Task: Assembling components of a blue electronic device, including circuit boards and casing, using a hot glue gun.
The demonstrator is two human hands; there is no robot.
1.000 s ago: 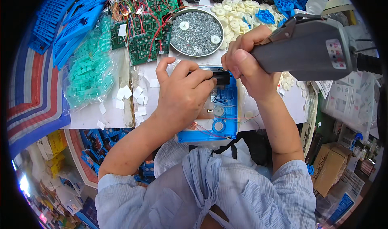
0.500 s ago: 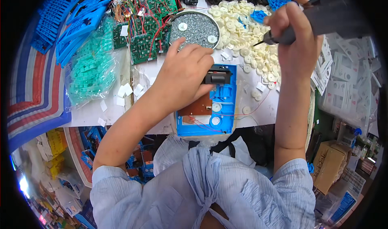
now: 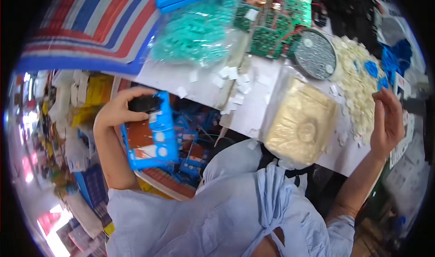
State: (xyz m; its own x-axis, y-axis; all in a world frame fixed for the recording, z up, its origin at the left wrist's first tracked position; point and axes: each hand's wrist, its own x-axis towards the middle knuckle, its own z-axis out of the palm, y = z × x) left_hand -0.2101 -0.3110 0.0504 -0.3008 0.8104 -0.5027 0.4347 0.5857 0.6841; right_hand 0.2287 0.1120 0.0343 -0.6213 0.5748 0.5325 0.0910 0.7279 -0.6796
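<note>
My left hand (image 3: 118,111) grips a blue plastic casing (image 3: 168,141) by its upper end, thumb on top. Inside the casing are a brown circuit board (image 3: 139,134) and a black part (image 3: 144,104), partly under my fingers. The casing is held off the table's left side, above a bin of similar blue casings (image 3: 192,155). On the right, my right hand (image 3: 388,123) is raised beside a pile of cream plastic discs (image 3: 355,75). Its fingers are slightly curled and apart from the thumb, with nothing visible in them. A plastic-wrapped yellowish pad (image 3: 299,121) lies at the table's front edge.
A round tin of small metal screws (image 3: 317,55) stands behind the pad, next to green circuit boards (image 3: 272,41) with wires. A clear bag of turquoise parts (image 3: 192,35) and a striped sheet (image 3: 90,26) occupy the back left. Small white squares (image 3: 231,73) are scattered across the table.
My left hand has lifted the blue casing off the pad and carried it left over the bin. The dark power screwdriver has left my right hand. The view has turned left.
</note>
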